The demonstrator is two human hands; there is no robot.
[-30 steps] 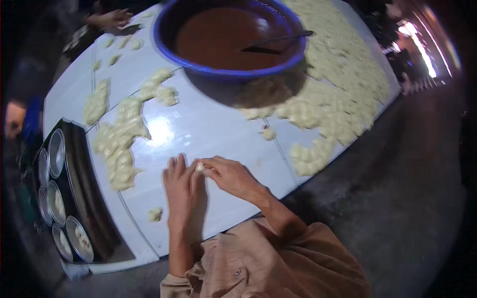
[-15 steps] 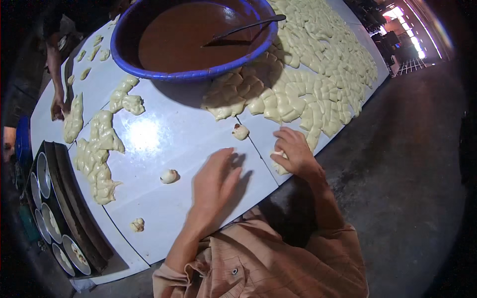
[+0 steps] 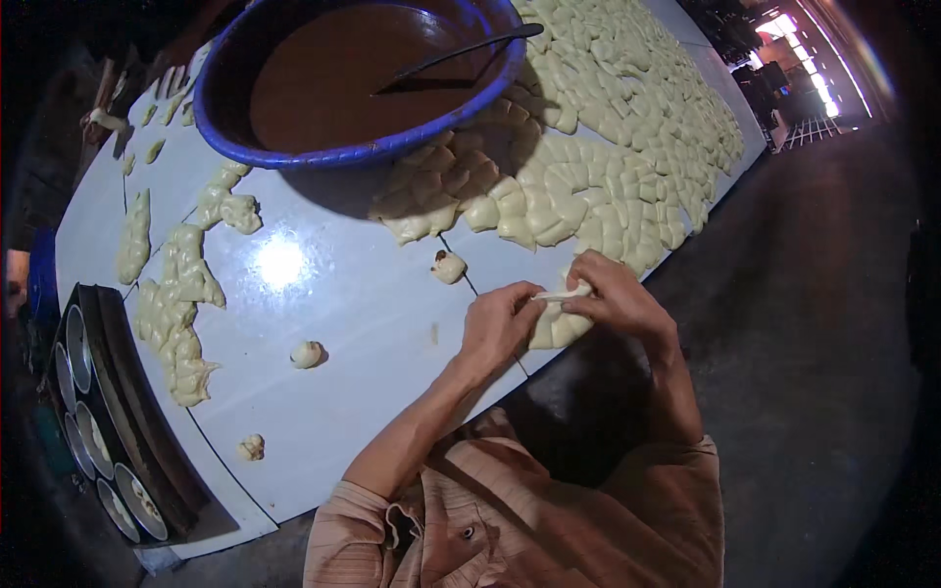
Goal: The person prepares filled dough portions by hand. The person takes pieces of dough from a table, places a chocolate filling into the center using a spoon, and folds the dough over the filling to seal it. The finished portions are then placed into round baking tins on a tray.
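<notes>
"Done?"
"At eight o'clock, tins (image 3: 78,345) holding some dough, then two balls (image 3: 308,355), seemingly shaped; another near centre."
"Hands?"
"Three o'clock: left hand (image 3: 498,325) and right hand (image 3: 625,300) together, pinching one dough strip (image 3: 563,294). Many dough pieces (image 3: 667,196) left, two o'clock."

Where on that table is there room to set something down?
The white tabletop is bare between the left dough strip and the left hand, save for three small dough lumps. It is crowded right of the blue basin with spread dough, and along the left edge with a dark rack of tins.
</notes>
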